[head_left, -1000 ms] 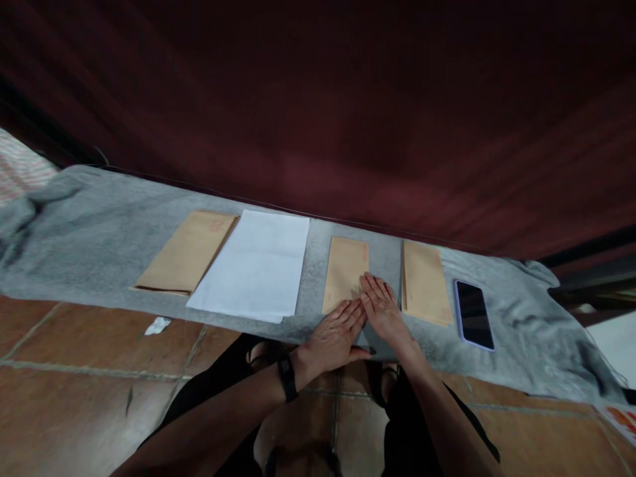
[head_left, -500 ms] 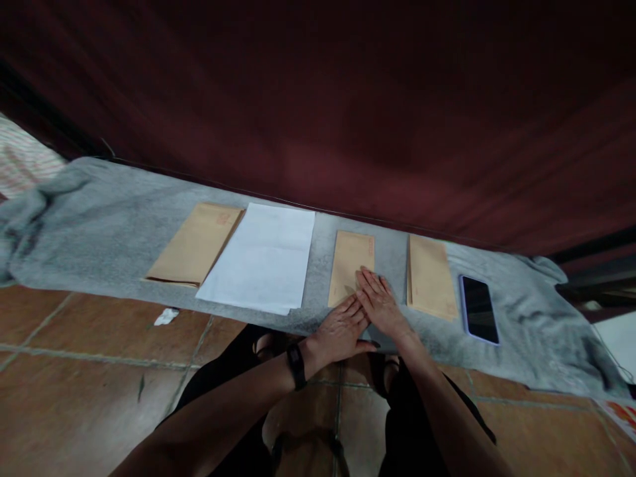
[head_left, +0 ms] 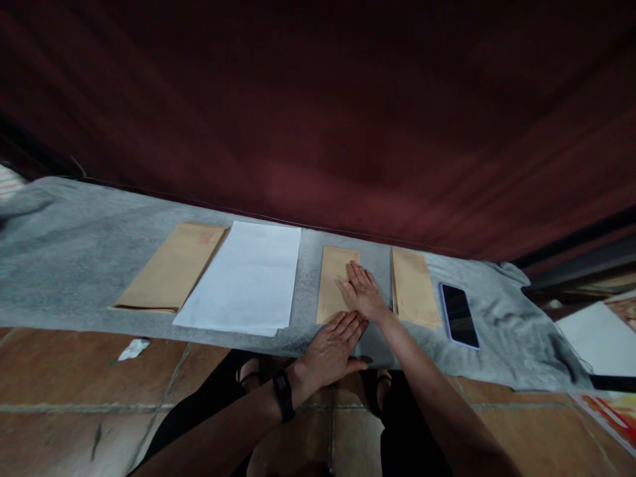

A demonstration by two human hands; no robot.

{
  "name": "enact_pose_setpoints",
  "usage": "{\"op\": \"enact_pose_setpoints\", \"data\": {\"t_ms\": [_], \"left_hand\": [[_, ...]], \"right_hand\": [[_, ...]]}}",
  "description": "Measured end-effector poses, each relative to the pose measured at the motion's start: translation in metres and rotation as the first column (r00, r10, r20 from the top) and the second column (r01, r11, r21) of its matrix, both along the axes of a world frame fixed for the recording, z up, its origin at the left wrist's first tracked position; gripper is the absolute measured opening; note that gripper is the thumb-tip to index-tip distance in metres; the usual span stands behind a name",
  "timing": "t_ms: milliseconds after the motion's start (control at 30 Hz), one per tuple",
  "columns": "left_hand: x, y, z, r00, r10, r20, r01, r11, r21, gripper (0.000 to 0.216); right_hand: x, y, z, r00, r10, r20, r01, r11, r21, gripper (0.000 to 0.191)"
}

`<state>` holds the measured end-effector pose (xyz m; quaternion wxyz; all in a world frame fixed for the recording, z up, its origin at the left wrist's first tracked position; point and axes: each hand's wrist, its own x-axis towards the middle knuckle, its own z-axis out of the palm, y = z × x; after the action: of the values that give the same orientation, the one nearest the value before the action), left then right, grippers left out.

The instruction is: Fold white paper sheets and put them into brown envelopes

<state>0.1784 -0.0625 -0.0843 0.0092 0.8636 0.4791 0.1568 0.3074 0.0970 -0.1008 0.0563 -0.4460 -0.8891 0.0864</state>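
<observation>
A single brown paper envelope [head_left: 332, 278] lies flat on the grey cloth in front of me. Across its right side rests my right hand [head_left: 364, 291], palm down with the fingers stretched out. My left hand [head_left: 334, 350] lies flat at the envelope's lower edge, fingers extended and thumb apart, just below the right hand. A black band circles the left wrist. To the right is a pile of brown envelopes [head_left: 416, 288]. On the left a stack of white paper [head_left: 246, 278] partly overlaps another pile of brown envelopes [head_left: 171, 268].
A phone [head_left: 459, 315] in a purple case lies right of the envelopes. The grey cloth [head_left: 74, 258] covers a long narrow surface against a dark red curtain [head_left: 318, 132]. Below are floor tiles with a crumpled white scrap [head_left: 134, 348].
My right hand has slid up the envelope, away from my left hand, which it overlapped before. The whole view has shifted slightly.
</observation>
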Motion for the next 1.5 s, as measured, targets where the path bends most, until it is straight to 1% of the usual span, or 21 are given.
{"op": "enact_pose_setpoints", "data": {"t_ms": [133,300,433,567,733,967,1167,1267,1367,1500], "left_hand": [[-0.001,0.000,0.002,1.000,-0.006,0.008,0.006,1.000,-0.004,0.075],[-0.003,0.000,0.000,1.000,-0.023,0.017,0.023,1.000,0.006,0.076],[-0.005,-0.001,-0.003,0.999,-0.047,0.025,0.048,0.999,-0.017,0.075],[-0.004,-0.001,-0.006,0.999,-0.043,0.025,0.044,0.998,-0.037,0.072],[-0.004,-0.001,-0.009,0.999,-0.043,0.012,0.044,0.998,-0.044,0.071],[-0.004,-0.004,-0.007,0.999,-0.026,0.019,0.026,1.000,-0.015,0.070],[-0.003,-0.005,-0.010,1.000,-0.021,-0.012,0.021,1.000,-0.021,0.071],[-0.003,-0.007,-0.011,1.000,-0.015,-0.005,0.015,1.000,-0.028,0.070],[-0.007,-0.008,-0.008,0.999,-0.042,0.010,0.042,0.998,-0.043,0.067],[-0.015,-0.007,0.000,0.995,-0.077,0.057,0.081,0.993,-0.080,0.062]], "right_hand": [[-0.010,0.016,-0.004,1.000,-0.023,-0.019,0.024,0.999,0.032,0.067],[-0.019,0.031,-0.005,0.998,-0.046,-0.032,0.048,0.997,0.052,0.068],[-0.024,0.037,-0.001,0.999,-0.055,0.002,0.054,0.997,0.058,0.068],[-0.025,0.037,0.002,0.998,-0.057,0.007,0.056,0.997,0.060,0.067],[-0.020,0.027,0.004,1.000,-0.004,0.023,0.003,1.000,0.031,0.066],[-0.012,0.006,0.009,0.998,0.059,0.034,-0.059,0.998,0.001,0.064],[0.002,-0.013,0.013,0.985,0.171,0.022,-0.169,0.984,-0.059,0.061],[0.009,-0.024,0.015,0.979,0.206,0.003,-0.205,0.975,-0.085,0.058],[0.014,-0.036,0.017,0.972,0.234,-0.016,-0.234,0.968,-0.085,0.056],[0.020,-0.052,0.019,0.969,0.245,-0.039,-0.247,0.968,-0.052,0.058]]}}
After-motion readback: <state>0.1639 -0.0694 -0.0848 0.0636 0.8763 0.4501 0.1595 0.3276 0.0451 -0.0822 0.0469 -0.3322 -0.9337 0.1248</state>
